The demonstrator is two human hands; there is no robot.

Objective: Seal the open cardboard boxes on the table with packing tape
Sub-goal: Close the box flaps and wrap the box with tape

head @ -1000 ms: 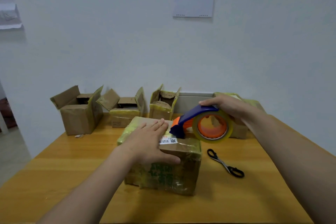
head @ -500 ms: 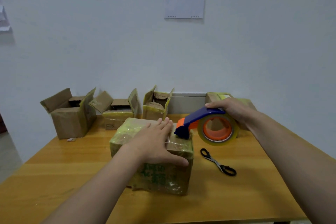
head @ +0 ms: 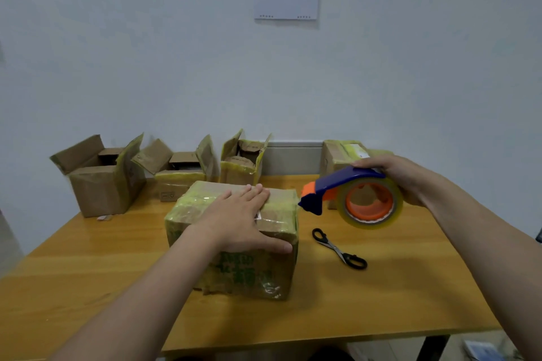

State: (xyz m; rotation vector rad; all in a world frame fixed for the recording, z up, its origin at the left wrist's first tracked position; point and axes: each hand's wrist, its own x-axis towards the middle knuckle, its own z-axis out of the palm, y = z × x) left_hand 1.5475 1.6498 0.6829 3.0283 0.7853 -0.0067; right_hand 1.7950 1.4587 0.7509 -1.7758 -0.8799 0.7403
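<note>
Wooden table (head: 396, 287): left hand (head: 237, 220) presses flat on the closed box (head: 249, 272); right hand (head: 401, 176) grips the tape dispenser (head: 343, 183), nose just right of the box top.

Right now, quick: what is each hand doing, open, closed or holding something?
Left hand: open, fingers straight, flat on top of the box.
Right hand: closed around the tape dispenser, held just right of the box.

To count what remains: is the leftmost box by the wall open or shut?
Open. The leftmost box has its flaps raised and spread, showing the inside.
</note>
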